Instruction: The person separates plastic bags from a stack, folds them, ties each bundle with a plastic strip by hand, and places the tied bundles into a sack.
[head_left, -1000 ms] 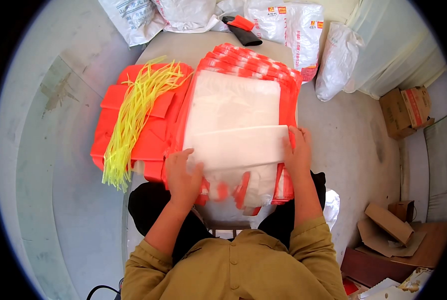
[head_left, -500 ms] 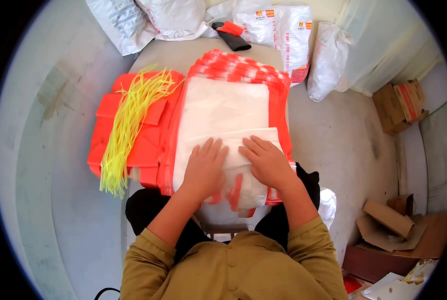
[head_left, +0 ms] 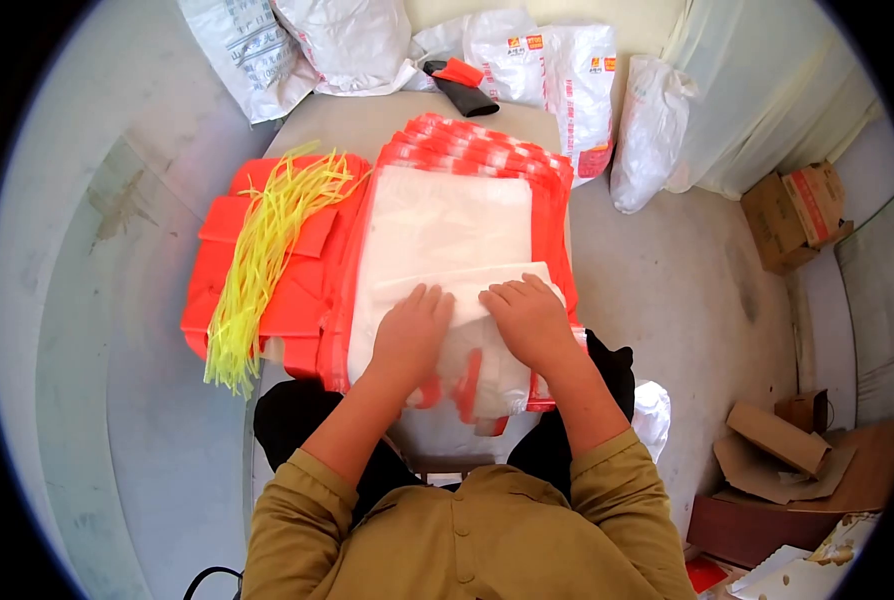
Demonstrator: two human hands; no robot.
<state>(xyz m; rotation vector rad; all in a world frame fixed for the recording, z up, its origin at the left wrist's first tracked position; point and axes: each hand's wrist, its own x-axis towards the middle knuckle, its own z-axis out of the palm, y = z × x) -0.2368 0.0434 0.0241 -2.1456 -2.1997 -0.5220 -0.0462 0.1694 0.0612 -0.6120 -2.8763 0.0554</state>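
A stack of red-and-white plastic bags (head_left: 552, 215) lies before me, with white sheeting (head_left: 452, 215) across its top. The near part of the sheeting is folded into a flat white band (head_left: 492, 277). My left hand (head_left: 414, 328) is closed over the left part of this fold, fingers bent and thumb hidden. To its right, my right hand (head_left: 529, 318) holds the same fold with curled fingers. Below the hands hangs a see-through part with red print (head_left: 469, 385). Left of the stack, a bundle of yellow strips (head_left: 267, 260) rests on folded red plastic (head_left: 229, 218).
Printed white sacks (head_left: 579, 95) stand along the far side. A black-and-red roll-like item (head_left: 467, 95) lies at the support's far edge. Cardboard boxes (head_left: 795, 215) sit at the right, with opened cardboard (head_left: 777, 455) nearer me. My knees flank the stack.
The fingers of both hands, flatter and more spread before, are now more bent over the white fold. The whole view has shifted slightly; the stack and yellow strips look otherwise the same.
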